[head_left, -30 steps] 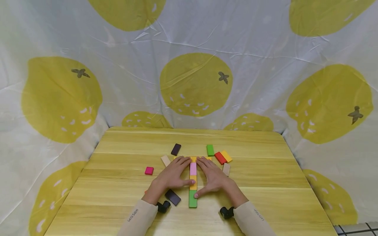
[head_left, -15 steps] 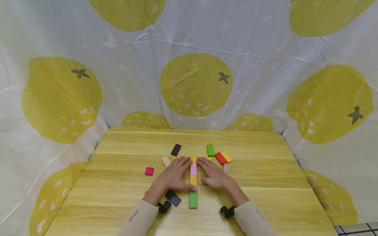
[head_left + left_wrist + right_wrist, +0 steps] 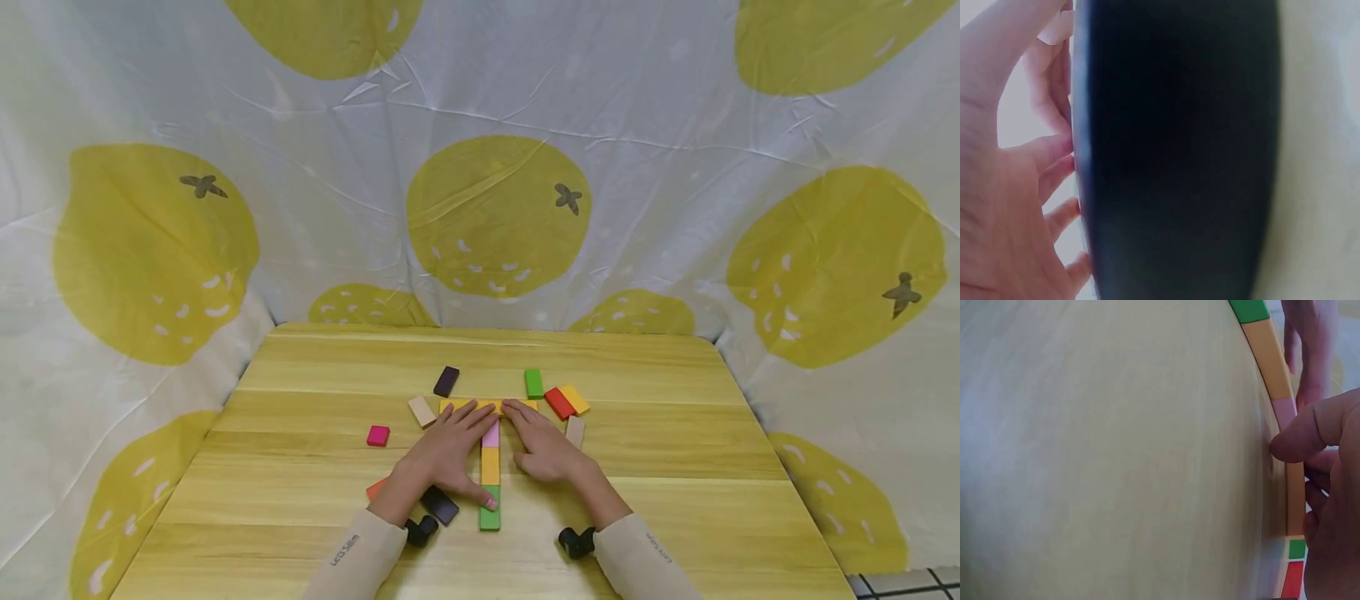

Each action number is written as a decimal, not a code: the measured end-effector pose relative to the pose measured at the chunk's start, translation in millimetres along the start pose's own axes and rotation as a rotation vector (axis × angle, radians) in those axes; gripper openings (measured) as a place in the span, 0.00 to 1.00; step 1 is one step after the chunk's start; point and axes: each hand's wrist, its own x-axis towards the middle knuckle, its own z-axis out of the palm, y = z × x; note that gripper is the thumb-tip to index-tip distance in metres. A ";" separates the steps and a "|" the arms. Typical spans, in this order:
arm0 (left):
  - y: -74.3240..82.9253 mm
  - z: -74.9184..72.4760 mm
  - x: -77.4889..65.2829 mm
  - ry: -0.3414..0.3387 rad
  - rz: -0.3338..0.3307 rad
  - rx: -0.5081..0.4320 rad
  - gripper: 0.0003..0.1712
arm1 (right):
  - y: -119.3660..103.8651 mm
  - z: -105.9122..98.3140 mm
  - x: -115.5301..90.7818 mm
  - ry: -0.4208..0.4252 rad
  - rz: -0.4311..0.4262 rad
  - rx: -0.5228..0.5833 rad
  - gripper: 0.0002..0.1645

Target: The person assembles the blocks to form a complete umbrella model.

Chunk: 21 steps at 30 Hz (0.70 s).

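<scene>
A T of flat wooden blocks lies on the table. Its crossbar is a row of yellow blocks [image 3: 457, 404]; its stem runs toward me as a pink block [image 3: 492, 435], a yellow block [image 3: 491, 467] and a green block [image 3: 490, 522]. My left hand [image 3: 448, 454] is spread, fingertips on the crossbar and over the pink block's far end, thumb over the green block. The straight fingers of my right hand [image 3: 546, 446] touch the crossbar right of the stem, its thumb low beside the pink block [image 3: 1284, 414] in the right wrist view. A large dark shape blocks most of the left wrist view.
Loose blocks lie around the T: a dark block [image 3: 446, 382], a green one [image 3: 533, 384], red [image 3: 559, 403] and yellow [image 3: 575, 398] ones, beige ones [image 3: 422, 411], a magenta one [image 3: 378, 436], and a dark one [image 3: 440, 506] beside my left wrist.
My left thumb has slid toward me from the yellow stem block to the green one, and the left fingers have spread. My right thumb has left the green block and drawn in toward its palm.
</scene>
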 end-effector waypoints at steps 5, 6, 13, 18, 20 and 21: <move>0.3 1.8 0.1 0.010 -0.002 0.000 0.81 | 0.8 0.4 -1.1 0.009 -0.017 0.015 0.50; 0.4 1.9 -0.2 0.011 -0.005 -0.004 0.81 | 1.3 0.4 -1.5 0.007 -0.021 0.028 0.50; -1.2 1.4 0.1 0.000 -0.007 -0.010 0.80 | 11.9 -7.3 -9.6 0.155 0.002 0.158 0.46; -0.4 0.7 1.1 -0.001 -0.005 -0.031 0.80 | 22.5 -20.5 -24.4 0.322 0.139 0.126 0.34; 0.6 0.2 1.5 -0.003 -0.003 -0.041 0.80 | 26.3 -24.2 -32.6 0.350 0.212 0.104 0.31; 1.1 0.0 1.7 -0.005 -0.002 -0.044 0.80 | 28.5 -25.1 -37.1 0.359 0.242 0.091 0.30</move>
